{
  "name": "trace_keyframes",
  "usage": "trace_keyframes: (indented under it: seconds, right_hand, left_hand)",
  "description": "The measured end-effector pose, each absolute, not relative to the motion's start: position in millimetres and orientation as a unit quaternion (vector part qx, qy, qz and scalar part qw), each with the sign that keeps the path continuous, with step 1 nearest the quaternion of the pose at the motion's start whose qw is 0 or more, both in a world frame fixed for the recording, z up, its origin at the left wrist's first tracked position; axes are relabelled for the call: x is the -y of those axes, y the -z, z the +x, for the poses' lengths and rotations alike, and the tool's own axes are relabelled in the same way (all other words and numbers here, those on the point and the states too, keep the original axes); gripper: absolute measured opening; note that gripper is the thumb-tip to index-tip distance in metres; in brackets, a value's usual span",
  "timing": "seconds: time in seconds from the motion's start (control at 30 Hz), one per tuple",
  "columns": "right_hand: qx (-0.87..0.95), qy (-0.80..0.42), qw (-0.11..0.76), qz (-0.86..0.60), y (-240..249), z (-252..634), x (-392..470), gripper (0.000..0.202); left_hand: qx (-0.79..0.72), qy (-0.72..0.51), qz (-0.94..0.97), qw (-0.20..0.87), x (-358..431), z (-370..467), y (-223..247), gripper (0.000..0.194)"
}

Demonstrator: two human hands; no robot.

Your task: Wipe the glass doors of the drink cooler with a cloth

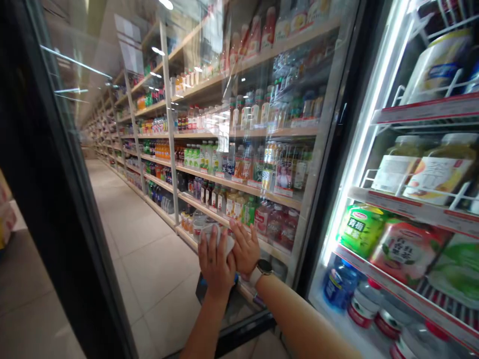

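Observation:
My left hand (216, 267) is over a white cloth (229, 244), pressing it against the glass door (157, 279) of a drinks cooler. Its fingers point up, and most of the cloth is covered by them. Just right of it, my right hand (245, 249) lies on the glass with its fingers extended, close to the cloth's edge. A watch (264, 267) sits on that wrist. The door stands swung out, with its black frame (56, 164) on the left. Shelves of bottles show through the pane.
At the right, the lit cooler holds bottles on racks, among them a green-labelled pack (361, 229) and a blue-labelled bottle (340, 284). Beyond the glass, a long store shelf (232, 174) runs along a tiled aisle (112, 209). A dark box (201, 289) is partly visible below my hands.

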State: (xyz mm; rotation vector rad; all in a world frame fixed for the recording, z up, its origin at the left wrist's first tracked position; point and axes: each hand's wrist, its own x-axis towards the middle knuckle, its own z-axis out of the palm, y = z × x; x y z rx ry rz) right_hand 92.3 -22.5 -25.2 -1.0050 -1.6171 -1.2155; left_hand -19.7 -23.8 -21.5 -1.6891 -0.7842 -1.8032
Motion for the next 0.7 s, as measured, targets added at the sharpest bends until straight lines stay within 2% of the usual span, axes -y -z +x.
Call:
trace_keyframes:
  seconds: [0.17, 0.3, 0.53, 0.7]
  right_hand:
    - [0.651, 0.478, 0.413, -0.421, 26.0, 92.6, 22.9, 0.049]
    - [0.659, 0.467, 0.400, -0.434, 22.9, 92.1, 28.1, 0.054]
    - [0.657, 0.467, 0.416, -0.421, 22.3, 91.1, 29.7, 0.054]
    - [0.653, 0.469, 0.424, -0.416, 23.1, 90.3, 28.3, 0.052]
  left_hand:
    - [0.270, 0.626, -0.653, 0.328, 17.6, -38.6, 20.4, 0.044]
    - [0.295, 0.613, -0.643, 0.350, 11.4, -81.0, 14.0, 0.048]
    - [0.343, 0.674, -0.563, 0.333, 8.2, -147.5, -6.9, 0.055]
    - [0.394, 0.714, -0.507, 0.279, 15.5, -114.1, -12.7, 0.052]
